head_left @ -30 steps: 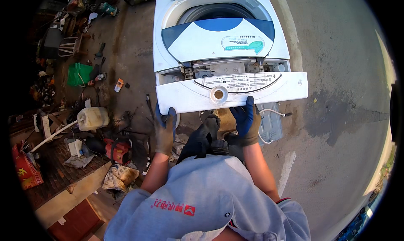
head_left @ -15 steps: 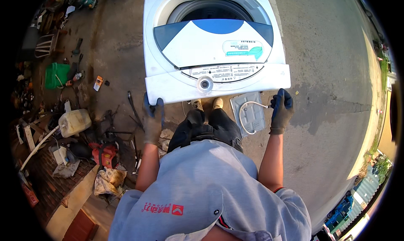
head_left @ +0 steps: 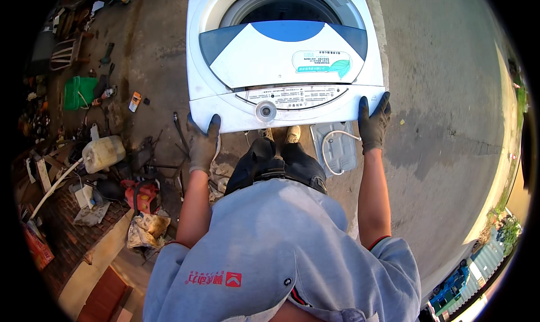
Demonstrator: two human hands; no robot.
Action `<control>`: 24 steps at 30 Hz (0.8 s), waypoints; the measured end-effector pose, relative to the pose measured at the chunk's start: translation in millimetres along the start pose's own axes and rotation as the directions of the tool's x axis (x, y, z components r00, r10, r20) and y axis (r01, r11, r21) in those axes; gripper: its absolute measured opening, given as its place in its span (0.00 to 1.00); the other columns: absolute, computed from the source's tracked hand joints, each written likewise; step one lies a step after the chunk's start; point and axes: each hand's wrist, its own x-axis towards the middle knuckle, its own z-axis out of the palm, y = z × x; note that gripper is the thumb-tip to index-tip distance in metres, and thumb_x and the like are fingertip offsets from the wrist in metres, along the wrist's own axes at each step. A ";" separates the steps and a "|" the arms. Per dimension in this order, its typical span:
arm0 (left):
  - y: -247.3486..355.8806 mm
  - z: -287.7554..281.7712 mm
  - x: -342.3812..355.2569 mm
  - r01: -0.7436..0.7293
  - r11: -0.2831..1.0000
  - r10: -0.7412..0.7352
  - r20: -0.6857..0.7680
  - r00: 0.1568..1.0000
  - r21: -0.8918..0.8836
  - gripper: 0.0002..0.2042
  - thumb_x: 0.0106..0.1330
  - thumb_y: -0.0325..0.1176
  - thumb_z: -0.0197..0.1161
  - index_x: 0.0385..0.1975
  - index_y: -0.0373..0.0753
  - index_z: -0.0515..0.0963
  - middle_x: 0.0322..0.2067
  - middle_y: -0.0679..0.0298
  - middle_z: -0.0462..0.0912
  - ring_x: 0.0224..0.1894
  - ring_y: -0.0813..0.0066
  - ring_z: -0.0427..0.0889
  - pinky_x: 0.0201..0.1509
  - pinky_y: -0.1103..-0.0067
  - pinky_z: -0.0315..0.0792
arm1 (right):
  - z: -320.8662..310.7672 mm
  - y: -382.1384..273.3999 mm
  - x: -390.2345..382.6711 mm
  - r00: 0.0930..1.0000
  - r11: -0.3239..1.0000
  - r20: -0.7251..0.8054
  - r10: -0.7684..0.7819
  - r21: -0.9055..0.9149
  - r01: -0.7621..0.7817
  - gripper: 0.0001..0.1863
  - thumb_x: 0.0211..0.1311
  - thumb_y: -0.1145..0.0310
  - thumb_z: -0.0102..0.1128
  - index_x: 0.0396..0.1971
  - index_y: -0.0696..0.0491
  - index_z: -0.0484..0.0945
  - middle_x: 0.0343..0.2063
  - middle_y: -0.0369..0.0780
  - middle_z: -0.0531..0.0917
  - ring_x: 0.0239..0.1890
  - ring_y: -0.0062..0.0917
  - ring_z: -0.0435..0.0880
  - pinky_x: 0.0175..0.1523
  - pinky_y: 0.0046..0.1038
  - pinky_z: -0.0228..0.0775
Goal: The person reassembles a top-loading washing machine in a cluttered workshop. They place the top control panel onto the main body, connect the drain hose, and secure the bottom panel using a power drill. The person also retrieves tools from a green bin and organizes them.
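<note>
A white top-loading washing machine (head_left: 269,63) with a blue-and-white lid fills the top of the view, its dark drum (head_left: 287,10) showing. Along its near edge runs the white control panel (head_left: 228,111), with a printed strip and a round knob fitting (head_left: 266,111). Dark gloves cover both hands. My left hand (head_left: 202,145) is closed on the panel's left corner, thumb against its near edge. My right hand (head_left: 373,125) grips the right corner, fingers over the edge. My shoes (head_left: 293,133) show just below the panel.
A grey plastic plate (head_left: 344,159) with a white hose (head_left: 326,156) lies beyond my right leg. At left are a green box (head_left: 76,94), a translucent jerrycan (head_left: 106,153), a red machine (head_left: 136,197) and scattered tools. A blue vehicle (head_left: 453,285) stands at the far lower right.
The panel has moved up toward the machine, hiding the inner parts that showed earlier. My right hand has shifted from the middle of the panel to its right corner.
</note>
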 end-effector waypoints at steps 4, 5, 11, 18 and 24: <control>-2.6 -4.1 9.7 -0.258 0.932 0.316 -0.218 0.923 0.255 0.44 0.61 0.56 0.61 0.65 0.29 0.52 0.61 0.38 0.61 0.65 0.41 0.58 0.66 0.60 0.58 | -9.4 1.7 7.2 0.994 0.996 -0.080 -0.068 -0.056 0.063 0.46 0.60 0.43 0.57 0.69 0.55 0.51 0.64 0.56 0.59 0.66 0.50 0.57 0.69 0.43 0.53; 27.7 -13.7 5.4 -0.331 0.920 0.382 -0.282 0.880 0.210 0.42 0.62 0.54 0.60 0.65 0.29 0.52 0.61 0.38 0.60 0.66 0.41 0.56 0.67 0.58 0.56 | -17.8 -1.7 9.5 0.973 0.985 -0.153 -0.175 -0.017 0.174 0.42 0.62 0.47 0.57 0.67 0.57 0.54 0.63 0.56 0.60 0.66 0.51 0.57 0.68 0.45 0.53; 95.3 -42.5 25.5 -0.614 0.662 0.749 -0.352 0.561 0.430 0.32 0.69 0.44 0.54 0.66 0.32 0.54 0.60 0.40 0.61 0.65 0.42 0.57 0.67 0.52 0.52 | -68.4 -78.2 21.4 0.741 0.834 -0.520 -0.425 0.094 0.544 0.38 0.65 0.53 0.54 0.66 0.61 0.54 0.62 0.56 0.62 0.66 0.51 0.58 0.68 0.48 0.50; 73.1 23.7 63.6 -0.377 0.683 0.619 -0.222 0.753 0.626 0.29 0.68 0.47 0.50 0.65 0.37 0.60 0.61 0.46 0.64 0.64 0.45 0.60 0.68 0.53 0.53 | 20.6 -43.4 59.4 0.955 0.912 -0.009 -0.297 -0.300 0.281 0.44 0.66 0.40 0.40 0.70 0.56 0.46 0.70 0.53 0.49 0.74 0.43 0.43 0.75 0.41 0.26; 57.2 14.4 70.7 -0.614 0.717 0.694 -0.257 0.672 0.330 0.24 0.67 0.42 0.55 0.60 0.37 0.65 0.60 0.47 0.64 0.62 0.45 0.63 0.63 0.56 0.61 | 24.5 -20.5 67.7 0.899 0.916 -0.209 -0.384 0.034 0.399 0.34 0.63 0.49 0.53 0.62 0.57 0.64 0.62 0.52 0.65 0.67 0.44 0.59 0.71 0.43 0.45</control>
